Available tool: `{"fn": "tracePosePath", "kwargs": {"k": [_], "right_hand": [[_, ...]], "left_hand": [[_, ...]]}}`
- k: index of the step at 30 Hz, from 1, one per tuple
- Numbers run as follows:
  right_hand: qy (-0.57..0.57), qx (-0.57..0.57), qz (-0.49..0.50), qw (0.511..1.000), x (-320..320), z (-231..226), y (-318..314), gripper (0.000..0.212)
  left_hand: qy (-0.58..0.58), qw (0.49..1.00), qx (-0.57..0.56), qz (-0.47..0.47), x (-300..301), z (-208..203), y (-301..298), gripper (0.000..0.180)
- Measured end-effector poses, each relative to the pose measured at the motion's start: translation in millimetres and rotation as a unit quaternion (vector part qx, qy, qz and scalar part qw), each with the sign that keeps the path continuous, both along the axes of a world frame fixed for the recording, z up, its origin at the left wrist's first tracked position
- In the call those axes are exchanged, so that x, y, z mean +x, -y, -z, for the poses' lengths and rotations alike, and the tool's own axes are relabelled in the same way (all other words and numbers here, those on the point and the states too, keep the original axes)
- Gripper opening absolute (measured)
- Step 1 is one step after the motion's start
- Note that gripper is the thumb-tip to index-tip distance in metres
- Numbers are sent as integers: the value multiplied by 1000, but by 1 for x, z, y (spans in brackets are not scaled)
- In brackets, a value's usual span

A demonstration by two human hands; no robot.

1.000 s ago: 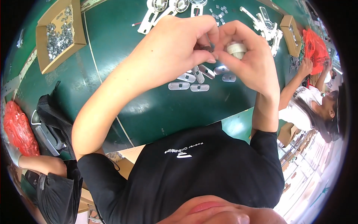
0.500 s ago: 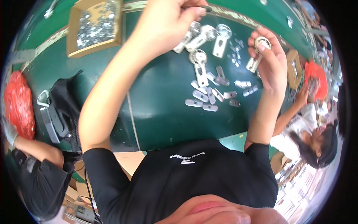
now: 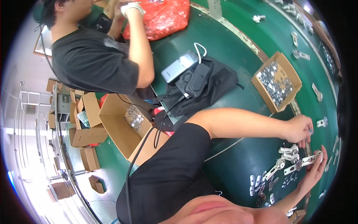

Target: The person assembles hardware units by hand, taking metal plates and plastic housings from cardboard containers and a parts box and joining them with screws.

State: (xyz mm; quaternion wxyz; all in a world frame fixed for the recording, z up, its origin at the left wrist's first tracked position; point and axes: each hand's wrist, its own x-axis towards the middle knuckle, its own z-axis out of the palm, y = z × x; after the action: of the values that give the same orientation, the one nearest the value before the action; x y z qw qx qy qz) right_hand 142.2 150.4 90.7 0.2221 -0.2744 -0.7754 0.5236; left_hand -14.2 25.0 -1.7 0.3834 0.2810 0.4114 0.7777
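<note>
My left hand [image 3: 297, 128] reaches out over the table's far edge. Its fingers are closed around a small greyish piece, mostly hidden, whose kind I cannot make out. Close by, my right hand [image 3: 314, 178] grips a white plate-shaped part with a round ring head [image 3: 308, 160], the thumb lying on the ring. Between the hands and me, several similar ring-headed parts [image 3: 276, 168] lie in a loose group on the dark green table. Beside these are several oval grey metal pieces [image 3: 253, 180] and a scatter of tiny shiny bits [image 3: 289, 180].
A cardboard tray of small metal pieces [image 3: 276, 108] stands past my left forearm. Left of it lie a black mesh bag [image 3: 220, 80], a power bank [image 3: 180, 67] and a red plastic bag [image 3: 167, 18]. A co-worker [image 3: 93, 59] sits there. Ring-headed parts [image 3: 317, 92] lie on the green surface beyond.
The view has swung left, bringing the co-worker and floor boxes into sight. My hands are now closer together; the right still holds the ring-headed part, the left stays closed.
</note>
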Motion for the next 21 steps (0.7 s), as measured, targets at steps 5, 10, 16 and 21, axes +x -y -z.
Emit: {"fn": "tracePosePath", "kwargs": {"k": [5, 10, 16, 21], "right_hand": [[-64, -40, 10, 997, -25, -14, 10, 42], [-51, -57, -42, 996, -28, -16, -2, 46], [-101, -46, 10, 994, -20, -22, -1, 48], [-54, 33, -19, 998, -26, -38, 8, 41]], "left_hand": [[37, 999, -1, 33, -1, -16, 5, 17], [50, 997, -9, 59, -2, -24, 19, 20], [116, 988, -21, 102, 3, -29, 7, 28], [121, 983, -52, 130, -5, -40, 19, 30]]}}
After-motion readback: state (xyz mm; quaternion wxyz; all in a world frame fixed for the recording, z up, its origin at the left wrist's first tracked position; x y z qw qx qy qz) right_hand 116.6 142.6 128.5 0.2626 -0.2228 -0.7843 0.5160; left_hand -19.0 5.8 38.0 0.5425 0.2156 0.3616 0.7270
